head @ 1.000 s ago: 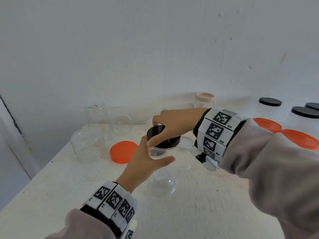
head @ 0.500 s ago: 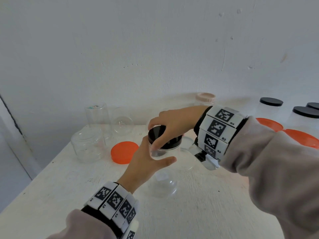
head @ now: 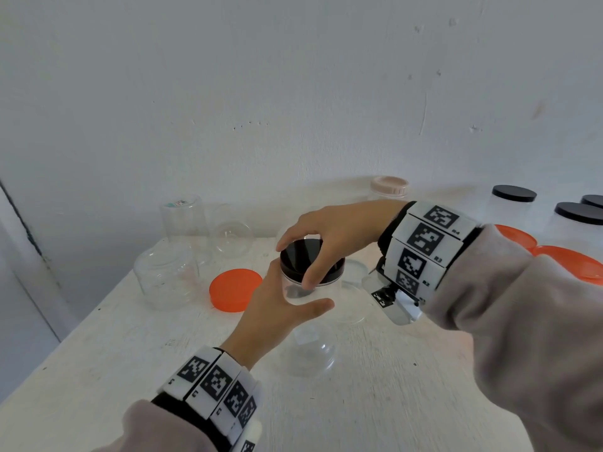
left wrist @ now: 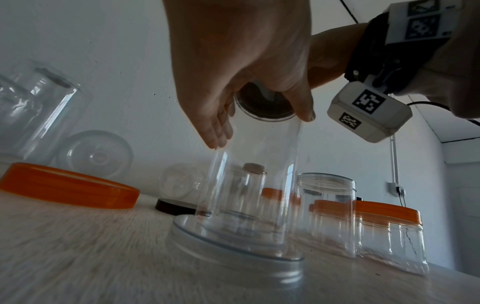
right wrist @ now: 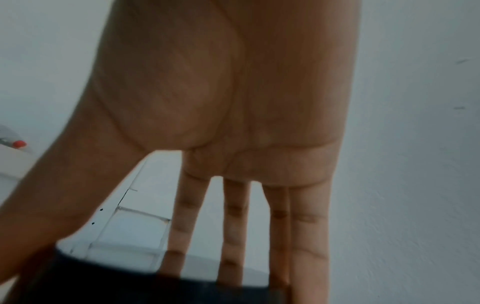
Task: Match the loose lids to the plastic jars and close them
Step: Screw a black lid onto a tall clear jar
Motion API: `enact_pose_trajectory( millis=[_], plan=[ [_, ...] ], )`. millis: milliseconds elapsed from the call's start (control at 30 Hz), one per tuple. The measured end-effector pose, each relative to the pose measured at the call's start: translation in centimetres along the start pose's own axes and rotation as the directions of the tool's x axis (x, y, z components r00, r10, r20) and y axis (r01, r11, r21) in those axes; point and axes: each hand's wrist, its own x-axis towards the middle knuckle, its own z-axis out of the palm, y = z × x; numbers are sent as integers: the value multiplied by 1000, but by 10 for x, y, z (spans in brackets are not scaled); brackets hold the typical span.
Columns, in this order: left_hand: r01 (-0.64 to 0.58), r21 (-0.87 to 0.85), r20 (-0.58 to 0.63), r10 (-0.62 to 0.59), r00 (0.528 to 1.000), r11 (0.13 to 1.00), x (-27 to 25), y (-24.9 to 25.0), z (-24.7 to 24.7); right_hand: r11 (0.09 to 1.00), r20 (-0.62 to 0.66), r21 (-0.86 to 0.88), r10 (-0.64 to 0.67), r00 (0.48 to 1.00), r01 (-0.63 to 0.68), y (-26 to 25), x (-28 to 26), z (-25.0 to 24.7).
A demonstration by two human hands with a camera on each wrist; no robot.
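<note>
Left hand (head: 277, 308) wraps the clear jar (head: 310, 321) standing on the white table (head: 98, 370); right hand (head: 329, 236) grips the black lid (head: 300, 256) on its mouth. Behind-left lies a loose orange lid (head: 235, 288), then empty jars (head: 166, 275).

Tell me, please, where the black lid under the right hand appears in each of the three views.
Head: the black lid sits at picture centre, on the clear jar.
Left wrist: its underside shows through the jar, upper centre.
Right wrist: a dark blurred band along the bottom edge.
Shared landmark: the right hand that grips it.
</note>
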Motion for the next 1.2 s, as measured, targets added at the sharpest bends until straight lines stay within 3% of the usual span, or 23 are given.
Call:
enact_pose_trajectory(
  millis=[200,400,700,900,1000,1200],
  plan=[
    [3,-20,6,-3,1000,1000,-2,0,-1,992,-76,-81,86,993,-92,-7,3,10],
    [4,9,-18,-4,1000,1000,1,-3,0,1000,103,-10,4,995,-3,-3,-2,-4],
    [11,-14,-5,-11,1000,1000,-1,-3,-1,982,-62,-134,126,990,-133,-9,7,9],
    [11,7,-24,-11,1000,1000,0,-3,0,999,110,-40,35,993,-31,-5,-2,-3],
    [11,7,-18,-10,1000,1000,0,-3,0,998,58,-53,29,998,-26,-5,-1,-2],
    [-16,-12,-1,16,1000,1000,-1,-3,-1,977,-40,-150,145,989,-149,-12,6,11]
  ],
)
